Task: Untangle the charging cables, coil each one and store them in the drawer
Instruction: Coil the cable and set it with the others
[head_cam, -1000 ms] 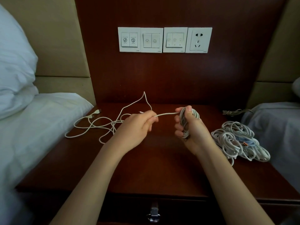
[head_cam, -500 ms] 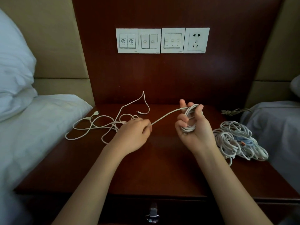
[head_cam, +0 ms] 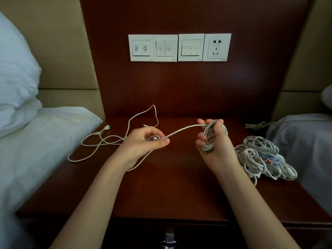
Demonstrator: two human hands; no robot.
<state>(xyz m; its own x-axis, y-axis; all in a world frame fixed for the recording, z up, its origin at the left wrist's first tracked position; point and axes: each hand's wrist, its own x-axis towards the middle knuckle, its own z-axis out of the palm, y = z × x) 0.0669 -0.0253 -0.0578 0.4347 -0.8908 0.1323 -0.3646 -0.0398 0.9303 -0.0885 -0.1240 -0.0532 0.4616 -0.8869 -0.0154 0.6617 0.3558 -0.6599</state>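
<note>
— Pinching the white charging cable [head_cam: 183,130] in the left hand [head_cam: 142,142], fingers [head_cam: 164,141] curled round it above the desk [head_cam: 170,186].
— And clasping its wound coil [head_cam: 209,146] in the right hand [head_cam: 217,153], fingers clenched through the loops.
— Trailing left over dark wood, toward the bed [head_cam: 36,150].
— Heaped at the desk's right edge, a tangle of white cables [head_cam: 260,157]. Behind, switch plates [head_cam: 165,48] and a socket [head_cam: 216,47]; below, a drawer handle [head_cam: 168,237].

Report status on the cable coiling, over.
Left hand pinches cable, right hand holds coil. Cable partly coiled, tail loose on table. Tangled pile at right; nothing in the way.
</note>
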